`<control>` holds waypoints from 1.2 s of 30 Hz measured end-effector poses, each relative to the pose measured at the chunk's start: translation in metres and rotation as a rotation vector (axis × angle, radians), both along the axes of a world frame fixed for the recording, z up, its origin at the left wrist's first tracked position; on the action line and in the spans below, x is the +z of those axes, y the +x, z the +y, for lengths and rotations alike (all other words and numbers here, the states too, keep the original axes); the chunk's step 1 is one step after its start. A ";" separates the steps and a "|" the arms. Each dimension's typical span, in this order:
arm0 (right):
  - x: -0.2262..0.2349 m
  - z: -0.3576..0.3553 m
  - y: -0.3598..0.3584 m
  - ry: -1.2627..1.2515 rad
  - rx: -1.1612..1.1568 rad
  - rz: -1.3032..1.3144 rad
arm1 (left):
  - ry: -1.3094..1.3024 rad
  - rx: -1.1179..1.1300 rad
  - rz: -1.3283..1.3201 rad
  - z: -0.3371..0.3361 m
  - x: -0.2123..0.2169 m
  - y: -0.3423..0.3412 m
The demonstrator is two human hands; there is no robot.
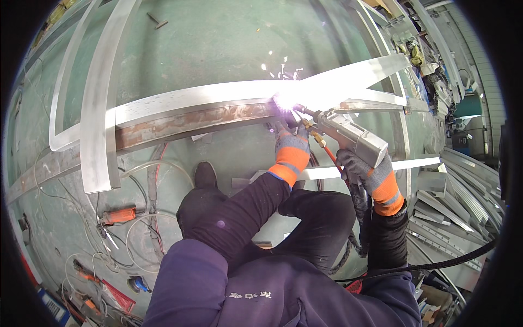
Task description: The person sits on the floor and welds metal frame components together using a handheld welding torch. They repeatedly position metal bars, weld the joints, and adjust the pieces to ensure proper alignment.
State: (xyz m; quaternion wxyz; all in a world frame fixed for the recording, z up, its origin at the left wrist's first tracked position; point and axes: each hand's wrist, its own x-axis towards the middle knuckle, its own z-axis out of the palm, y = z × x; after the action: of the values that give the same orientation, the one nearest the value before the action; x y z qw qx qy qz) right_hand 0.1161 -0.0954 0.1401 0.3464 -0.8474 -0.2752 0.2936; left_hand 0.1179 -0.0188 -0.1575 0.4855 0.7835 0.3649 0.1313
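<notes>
My right hand (365, 169), in a grey and orange glove, is wrapped around the grip of a silver handheld welding gun (348, 133). Its nozzle points up-left at a joint between pale metal bars, where a glaring white-violet arc (287, 100) throws sparks. Just below the arc is my left hand (291, 146), gloved alike, its fingers bent beside the gun's brass fitting (317, 139). Glare and the glove hide what those fingers grip. A bright slanting metal bar (376, 71) meets the long pale bar (190, 97), which lies along a rusty steel beam (190, 121).
An upright-looking metal frame piece (98, 109) crosses the beam at left. Hoses and cables (158, 218) trail over the green floor, near an orange tool (119, 216). Metal profiles (463, 201) are heaped at right. A black cable (436, 264) passes my right arm. A hammer (158, 22) lies at the far side.
</notes>
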 end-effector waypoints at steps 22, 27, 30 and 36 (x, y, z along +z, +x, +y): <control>0.001 -0.012 -0.008 0.102 0.049 0.022 | -0.083 -0.261 0.300 -0.015 -0.033 0.010; 0.000 -0.028 -0.005 0.044 -0.005 0.054 | -0.489 -0.379 0.237 0.006 0.061 -0.013; 0.003 -0.021 -0.010 0.084 -0.006 0.090 | -0.754 -0.278 -0.062 0.002 0.058 -0.028; 0.003 -0.027 -0.011 0.086 -0.012 0.075 | -0.768 -0.330 -0.120 0.014 0.094 -0.043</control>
State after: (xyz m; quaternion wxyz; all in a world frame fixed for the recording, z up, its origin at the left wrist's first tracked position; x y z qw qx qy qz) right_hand 0.1049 -0.1224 0.1426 0.3941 -0.8218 -0.2694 0.3110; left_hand 0.0748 -0.0052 -0.0630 0.7771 0.5846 0.2280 -0.0483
